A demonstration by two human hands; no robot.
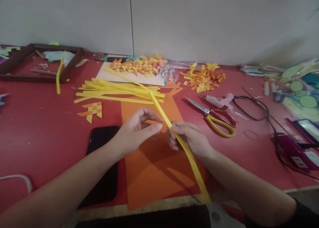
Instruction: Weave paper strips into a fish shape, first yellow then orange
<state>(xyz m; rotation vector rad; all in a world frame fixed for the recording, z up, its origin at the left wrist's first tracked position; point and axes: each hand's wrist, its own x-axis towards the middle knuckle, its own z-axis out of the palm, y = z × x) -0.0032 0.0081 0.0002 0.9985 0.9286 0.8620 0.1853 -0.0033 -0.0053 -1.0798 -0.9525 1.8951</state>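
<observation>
Between thumb and fingers, my right hand [188, 137] pinches a long yellow paper strip [191, 160]. The strip slants from the pile side down toward the table's front edge, its lower end bending over my right forearm's side. My left hand [139, 130] is just left of the strip, fingers loosely curled, thumb apart from them, with nothing visible in it. Below both hands lies orange paper [147, 175]. A pile of yellow strips [119, 92] rests beyond them. To its lower left lies a small woven paper fish [92, 111] in orange and yellow.
Scissors [211, 118] and a pink glue gun [221, 102] with a dark cord lie to the right. A black phone [103, 161] is under my left forearm. Woven fish [136, 66] and paper scraps [204, 77] sit at the back. A brown frame [15, 78] is far left.
</observation>
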